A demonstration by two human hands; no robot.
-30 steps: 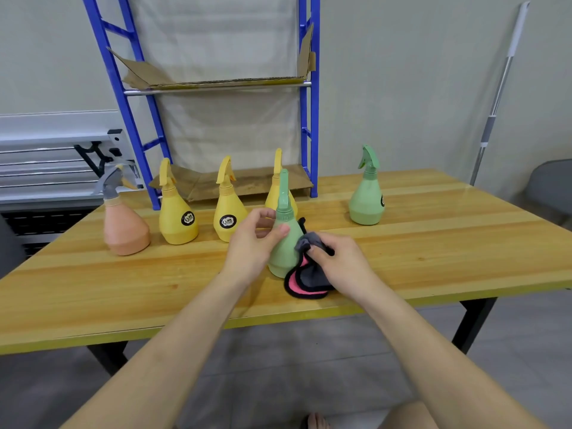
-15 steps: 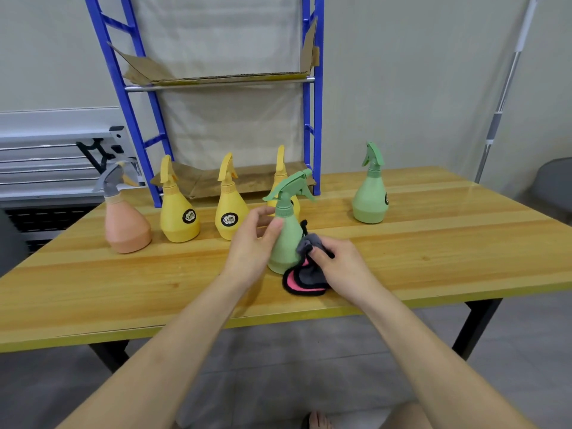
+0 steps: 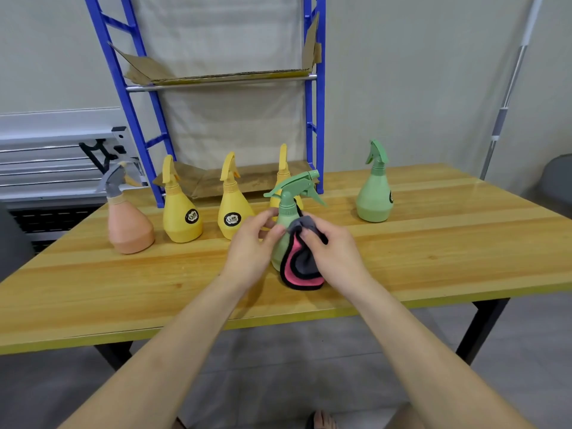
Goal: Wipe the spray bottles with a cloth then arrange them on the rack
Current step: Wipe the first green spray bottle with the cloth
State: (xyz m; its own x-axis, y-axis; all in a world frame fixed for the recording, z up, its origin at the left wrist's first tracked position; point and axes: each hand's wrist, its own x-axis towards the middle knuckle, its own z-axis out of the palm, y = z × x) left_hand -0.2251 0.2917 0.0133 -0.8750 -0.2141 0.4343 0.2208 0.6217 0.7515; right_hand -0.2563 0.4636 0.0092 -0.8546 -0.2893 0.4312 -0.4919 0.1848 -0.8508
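A green spray bottle [image 3: 286,209] stands upright near the table's middle. My left hand [image 3: 252,246] grips its body from the left. My right hand [image 3: 332,246] holds a grey and pink cloth [image 3: 298,267] against the bottle's right side. Behind stand three yellow spray bottles [image 3: 181,212] [image 3: 232,212] [image 3: 283,168], the last partly hidden by the green one. An orange bottle with a grey nozzle [image 3: 128,224] is at the left, a second green bottle [image 3: 374,193] at the right. The blue rack [image 3: 314,119] rises at the table's back, its shelves lined with cardboard.
The wooden table [image 3: 448,243] has a yellow front edge. A mop handle [image 3: 507,97] leans on the wall at the right. A grey chair back [image 3: 557,181] shows at the far right. Metal rails [image 3: 46,162] lie behind the table on the left.
The green bottle has been turned so that its nozzle now points right instead of at me. My right hand with the cloth has risen from the bottle's base up its side.
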